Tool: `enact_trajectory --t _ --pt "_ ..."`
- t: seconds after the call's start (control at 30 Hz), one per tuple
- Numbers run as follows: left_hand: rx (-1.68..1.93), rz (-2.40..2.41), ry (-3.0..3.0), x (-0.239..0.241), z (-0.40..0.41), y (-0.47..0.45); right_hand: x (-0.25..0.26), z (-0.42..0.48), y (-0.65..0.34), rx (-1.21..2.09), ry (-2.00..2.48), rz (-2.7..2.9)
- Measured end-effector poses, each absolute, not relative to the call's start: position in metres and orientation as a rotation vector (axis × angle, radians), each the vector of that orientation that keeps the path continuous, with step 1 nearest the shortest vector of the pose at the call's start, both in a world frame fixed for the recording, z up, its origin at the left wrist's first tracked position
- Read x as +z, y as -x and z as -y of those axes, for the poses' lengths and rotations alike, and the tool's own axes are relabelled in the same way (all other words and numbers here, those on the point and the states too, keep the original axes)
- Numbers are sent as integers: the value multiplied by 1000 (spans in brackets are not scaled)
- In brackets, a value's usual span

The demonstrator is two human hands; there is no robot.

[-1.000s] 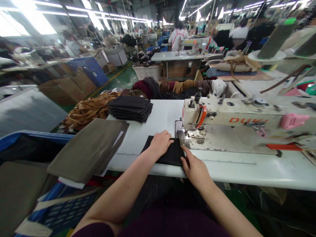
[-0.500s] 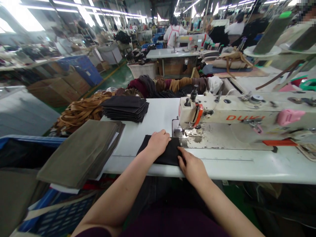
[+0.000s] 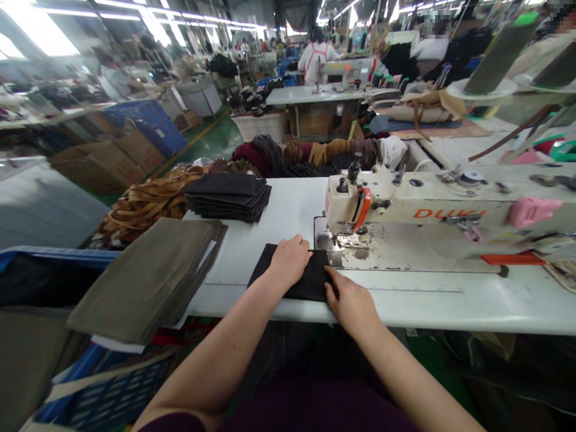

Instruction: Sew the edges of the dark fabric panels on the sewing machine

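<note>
The left hand (image 3: 290,259) lay flat, fingers curled loosely, pressing on a black fabric piece (image 3: 310,282) that rested on the white table (image 3: 427,303). The right hand (image 3: 351,303) sat just beside it toward the table's near edge, fingertips pinching the cloth's near corner. Directly beyond both hands stood the cream sewing machine (image 3: 405,207), its worn metal bed touching the fabric's far edge. Beyond and left of the left hand lay a stack of dark cut pieces (image 3: 227,195); nearer, left of that hand, olive-grey panels (image 3: 148,276) overhung a blue crate (image 3: 99,384). Far ahead the hall held other sewing tables under strip lights, a green floor, and a person in white (image 3: 315,57) at work.
</note>
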State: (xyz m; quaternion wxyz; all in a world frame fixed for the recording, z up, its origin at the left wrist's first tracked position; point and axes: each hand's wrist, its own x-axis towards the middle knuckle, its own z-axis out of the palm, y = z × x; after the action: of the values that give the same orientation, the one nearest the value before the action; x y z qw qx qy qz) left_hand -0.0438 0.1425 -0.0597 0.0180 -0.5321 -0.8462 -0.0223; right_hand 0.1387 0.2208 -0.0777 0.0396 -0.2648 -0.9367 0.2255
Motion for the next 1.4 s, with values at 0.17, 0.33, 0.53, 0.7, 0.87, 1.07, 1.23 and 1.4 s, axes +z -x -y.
enact_trajectory --t 0.17,0.33,0.53,0.7,0.87,1.07,1.23,1.4 --pt "-356 2369 1883 -62 -131 22 -77 -220 -138 677 813 2863" --pt "-398 2327 2013 -83 -115 1 -76 -221 -140 689 793 2879" --pt "-391 2253 2081 -94 -117 1 -73 -224 -147 592 805 2901" --pt "-368 2231 2093 -89 -136 4 -76 -233 -151 459 853 2878" --pt "-321 2204 2074 -88 -150 4 -81 -242 -150 433 884 2848" --pt "-278 2174 2067 -93 -158 8 -80 -248 -147 438 868 2834" --pt "-290 2173 2044 -94 -163 10 -78 -251 -144 428 886 2848" --pt "-320 2178 2049 -96 -163 11 -78 -253 -142 435 898 2846"
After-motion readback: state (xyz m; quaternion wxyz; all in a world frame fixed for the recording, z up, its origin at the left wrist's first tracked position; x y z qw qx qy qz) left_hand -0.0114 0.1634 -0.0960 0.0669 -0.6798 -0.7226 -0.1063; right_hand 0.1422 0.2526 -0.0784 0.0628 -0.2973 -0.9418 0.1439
